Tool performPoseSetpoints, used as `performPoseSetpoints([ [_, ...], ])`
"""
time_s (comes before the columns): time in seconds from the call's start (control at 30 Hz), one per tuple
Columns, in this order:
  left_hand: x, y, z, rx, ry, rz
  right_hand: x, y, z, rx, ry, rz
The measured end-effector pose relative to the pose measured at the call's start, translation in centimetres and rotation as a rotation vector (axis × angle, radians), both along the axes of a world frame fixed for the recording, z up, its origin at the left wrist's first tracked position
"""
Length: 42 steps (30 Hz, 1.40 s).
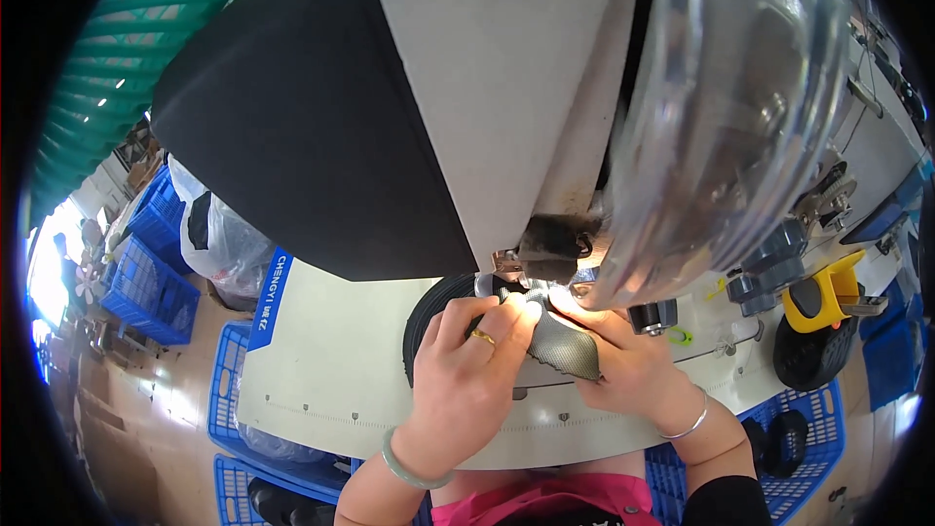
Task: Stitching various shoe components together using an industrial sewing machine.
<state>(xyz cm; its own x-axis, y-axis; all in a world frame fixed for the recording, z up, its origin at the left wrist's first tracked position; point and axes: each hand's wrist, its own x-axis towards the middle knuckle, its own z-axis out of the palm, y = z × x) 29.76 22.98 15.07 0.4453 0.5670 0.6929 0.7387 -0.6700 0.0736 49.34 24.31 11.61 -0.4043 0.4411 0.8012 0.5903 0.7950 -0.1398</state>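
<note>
A short piece of grey-green woven webbing (567, 347) lies folded under the needle area of a sewing machine (497, 68), its loose end curling toward me. My left hand (466, 365) is closed on its left side, fingertips pinched together close to the metal presser foot (508, 265). From the right, my right hand (631, 370) grips the same webbing between thumb and fingers. The fingertips of both hands are partly hidden by the webbing and the machine head. Left of the foot, a black round ribbed thing (421, 331) shows partly behind my left hand.
The machine's black cover (312, 136) and a clear plastic shield (730, 117) hang over the pale worktable (331, 351). A yellow holder (838, 287) stands at right. Blue crates (227, 385) sit below the table edge, and more stand at far left. Green ribbed plastic (127, 58) fills the upper left.
</note>
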Motion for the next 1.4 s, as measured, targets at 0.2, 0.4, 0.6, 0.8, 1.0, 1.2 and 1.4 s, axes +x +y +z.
performPoseSetpoints([
  [0.2, -0.3, 0.2, 0.2, -0.027, 0.002, -0.017, -0.3, 0.3, -0.1, 0.009, -0.026, -0.011],
  [0.4, -0.3, 0.6, 0.6, 0.027, 0.011, -0.025, -1.0, -0.1, -0.4, -0.019, -0.022, -0.049],
  [0.6, -0.4, 0.8, 1.0, -0.112, -0.225, -0.027, -1.9, -0.6, 1.3, -0.160, 0.002, -0.096],
  [0.8, 0.5, 1.2, 0.3, -0.185, -0.393, 0.008, -1.8, -0.2, 1.7, -0.262, 0.052, -0.028],
  [1.0, -0.2, 0.4, -0.5, 0.030, -0.158, -0.009, -0.9, -0.9, 1.5, -0.269, -0.051, -0.074],
  [1.2, -0.1, 0.3, -0.5, 0.074, -0.069, -0.007, -0.6, -0.5, 0.1, -0.136, -0.030, -0.008],
  [1.4, -0.2, 0.4, -0.5, 0.051, -0.021, -0.017, -0.5, -0.2, -0.1, -0.090, -0.015, -0.016],
])
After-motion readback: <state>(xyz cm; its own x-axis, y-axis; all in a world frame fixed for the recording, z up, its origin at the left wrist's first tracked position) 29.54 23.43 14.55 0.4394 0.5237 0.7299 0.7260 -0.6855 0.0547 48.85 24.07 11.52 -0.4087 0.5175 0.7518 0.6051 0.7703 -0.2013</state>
